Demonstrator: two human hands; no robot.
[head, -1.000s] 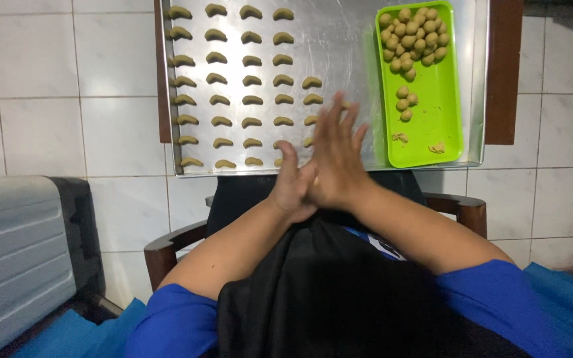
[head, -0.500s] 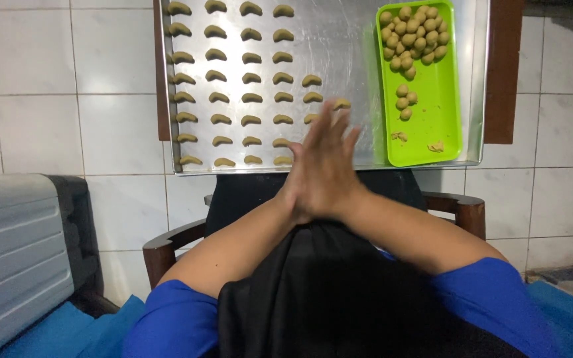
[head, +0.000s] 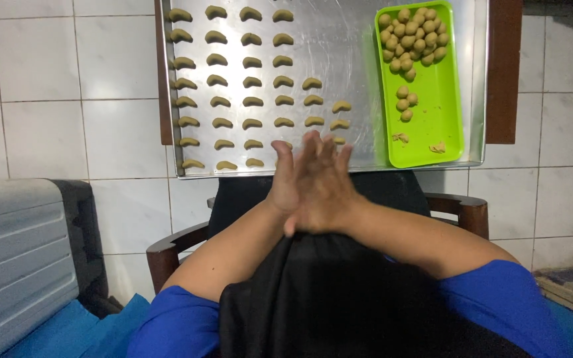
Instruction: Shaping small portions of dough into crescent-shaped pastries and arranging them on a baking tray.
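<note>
My left hand (head: 281,174) and my right hand (head: 326,189) are pressed palm to palm, fingers straight, just in front of the near edge of a large metal baking tray (head: 353,59). Whatever lies between the palms is hidden. On the tray lie several rows of crescent-shaped dough pieces (head: 252,83). At the tray's right end sits a bright green rectangular tray (head: 436,119) with a heap of small round dough balls (head: 412,36) at its far end and a few crumbs near its front.
The metal tray rests on a dark wooden chair with armrests (head: 167,250). A black apron (head: 326,298) covers my lap. A grey ribbed case (head: 14,252) stands at the left. White tiles (head: 48,99) surround everything.
My pressed hands have slid against each other: the right hand has drawn back towards me over the left. The fingers, which pointed up and right, now point straight ahead. The trays have not moved.
</note>
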